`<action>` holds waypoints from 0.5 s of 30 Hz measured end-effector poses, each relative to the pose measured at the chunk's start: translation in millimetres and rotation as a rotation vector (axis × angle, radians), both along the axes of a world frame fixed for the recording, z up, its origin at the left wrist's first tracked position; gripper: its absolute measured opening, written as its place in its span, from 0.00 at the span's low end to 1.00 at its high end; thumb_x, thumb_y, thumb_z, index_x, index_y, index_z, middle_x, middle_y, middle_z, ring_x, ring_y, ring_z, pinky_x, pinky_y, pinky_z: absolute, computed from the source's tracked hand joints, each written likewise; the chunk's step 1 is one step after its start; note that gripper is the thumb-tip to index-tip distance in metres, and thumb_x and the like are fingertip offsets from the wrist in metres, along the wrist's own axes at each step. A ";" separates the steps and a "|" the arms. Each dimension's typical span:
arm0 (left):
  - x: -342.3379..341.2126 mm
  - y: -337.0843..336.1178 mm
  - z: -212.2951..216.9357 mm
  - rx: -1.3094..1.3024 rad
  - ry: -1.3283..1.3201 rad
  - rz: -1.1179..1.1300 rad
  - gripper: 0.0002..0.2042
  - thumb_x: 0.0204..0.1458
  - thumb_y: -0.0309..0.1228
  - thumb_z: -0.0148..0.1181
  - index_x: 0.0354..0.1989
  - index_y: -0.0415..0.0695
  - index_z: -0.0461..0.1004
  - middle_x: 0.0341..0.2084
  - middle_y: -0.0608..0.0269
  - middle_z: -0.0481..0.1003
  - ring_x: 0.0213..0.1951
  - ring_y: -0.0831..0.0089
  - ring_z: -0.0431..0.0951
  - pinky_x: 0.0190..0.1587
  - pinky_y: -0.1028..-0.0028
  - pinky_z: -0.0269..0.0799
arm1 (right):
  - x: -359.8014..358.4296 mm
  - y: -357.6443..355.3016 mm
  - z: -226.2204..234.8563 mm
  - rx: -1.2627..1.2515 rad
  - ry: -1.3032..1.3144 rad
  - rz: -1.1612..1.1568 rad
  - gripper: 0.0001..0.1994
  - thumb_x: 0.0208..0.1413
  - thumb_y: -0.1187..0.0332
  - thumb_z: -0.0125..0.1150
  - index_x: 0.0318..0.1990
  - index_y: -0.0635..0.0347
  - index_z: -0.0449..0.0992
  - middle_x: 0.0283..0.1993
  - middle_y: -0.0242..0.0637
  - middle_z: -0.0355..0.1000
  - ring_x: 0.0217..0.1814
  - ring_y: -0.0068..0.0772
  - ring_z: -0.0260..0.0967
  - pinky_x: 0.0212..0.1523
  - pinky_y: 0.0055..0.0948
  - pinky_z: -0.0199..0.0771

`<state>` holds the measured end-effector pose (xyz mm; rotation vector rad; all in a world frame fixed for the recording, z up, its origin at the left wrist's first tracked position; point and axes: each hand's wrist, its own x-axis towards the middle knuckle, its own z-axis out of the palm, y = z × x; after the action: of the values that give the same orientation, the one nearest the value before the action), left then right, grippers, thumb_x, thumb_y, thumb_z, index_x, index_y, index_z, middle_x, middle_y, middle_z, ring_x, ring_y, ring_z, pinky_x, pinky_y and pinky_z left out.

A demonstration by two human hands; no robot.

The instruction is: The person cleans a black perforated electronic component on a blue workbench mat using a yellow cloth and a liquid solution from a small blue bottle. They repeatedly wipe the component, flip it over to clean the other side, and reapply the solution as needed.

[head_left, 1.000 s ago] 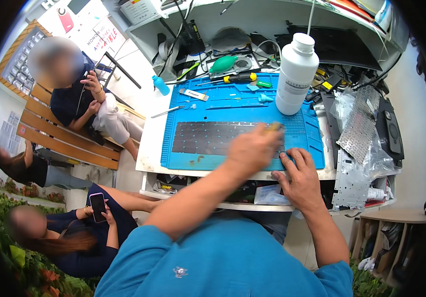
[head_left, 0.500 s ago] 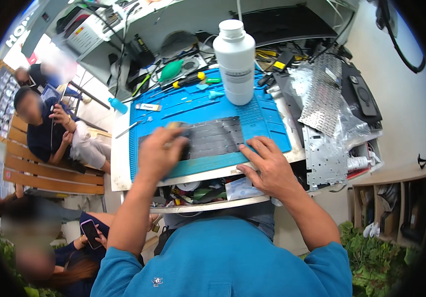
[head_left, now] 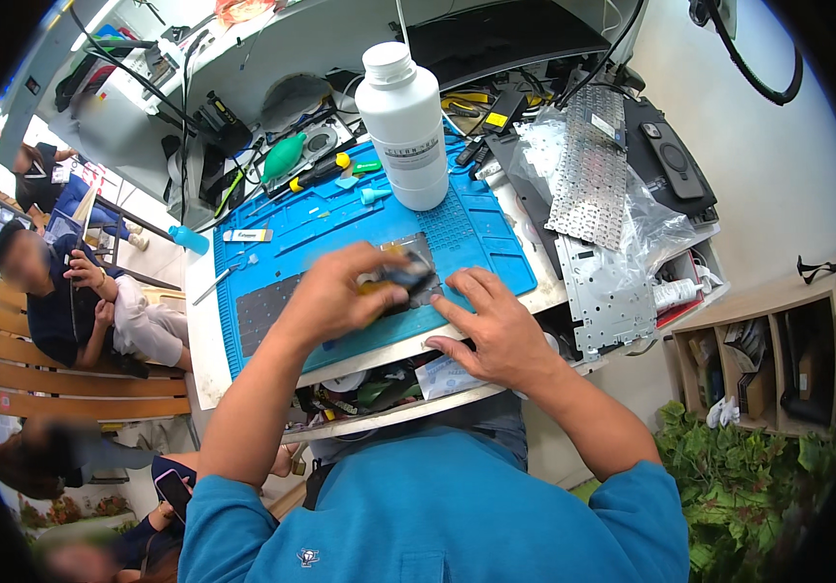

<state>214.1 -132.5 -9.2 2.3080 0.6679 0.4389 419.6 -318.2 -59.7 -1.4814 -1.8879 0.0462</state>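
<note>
A dark, flat panel that looks like a laptop keyboard lies on a blue repair mat. Over its right part, my left hand is closed around a small dark object with yellow on it; motion blurs it, and its kind is unclear. That object seems to touch the panel, though the hand hides part of the contact. My right hand rests at the panel's right end, fingers spread and fingertips on its edge, holding nothing. Beyond my hands stands a large white capped bottle.
On the mat lie a yellow-and-black screwdriver and a green rubber blower. A perforated metal sheet and plastic wrap pile up at right. Below the mat's near edge, an open drawer holds loose parts. People sit on a wooden bench at left.
My left hand has moved rightward along the panel with its object, nearer my right hand, uncovering the panel's left part. The whole view has shifted, while my right hand stays at the panel's end.
</note>
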 end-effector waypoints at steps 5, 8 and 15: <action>13.6 20.2 -4.2 0.188 0.144 0.005 0.13 0.57 0.34 0.79 0.49 0.49 0.90 0.39 0.54 0.83 0.41 0.51 0.85 0.44 0.59 0.79 | -0.9 -2.0 -0.4 -0.010 -0.039 0.003 0.25 0.61 0.56 0.77 0.58 0.66 0.84 0.61 0.50 0.74 0.71 0.58 0.69 0.69 0.49 0.76; 20.4 26.5 -0.9 0.235 0.092 0.001 0.12 0.57 0.33 0.78 0.49 0.50 0.91 0.36 0.55 0.82 0.38 0.52 0.84 0.41 0.58 0.78 | 2.2 -0.9 4.3 -0.017 -0.024 0.017 0.25 0.62 0.57 0.76 0.59 0.67 0.83 0.59 0.51 0.75 0.69 0.58 0.71 0.68 0.48 0.77; 24.1 3.7 -6.9 0.163 0.158 0.086 0.10 0.60 0.35 0.75 0.48 0.50 0.90 0.36 0.54 0.82 0.39 0.49 0.84 0.43 0.55 0.78 | 9.7 33.4 45.1 -0.147 0.181 0.042 0.33 0.74 0.53 0.63 0.76 0.68 0.67 0.65 0.59 0.75 0.70 0.61 0.72 0.72 0.50 0.71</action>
<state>238.2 -128.8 -16.0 2.4935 0.8376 0.3646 429.3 -284.8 -14.7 -1.4806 -1.8005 0.3346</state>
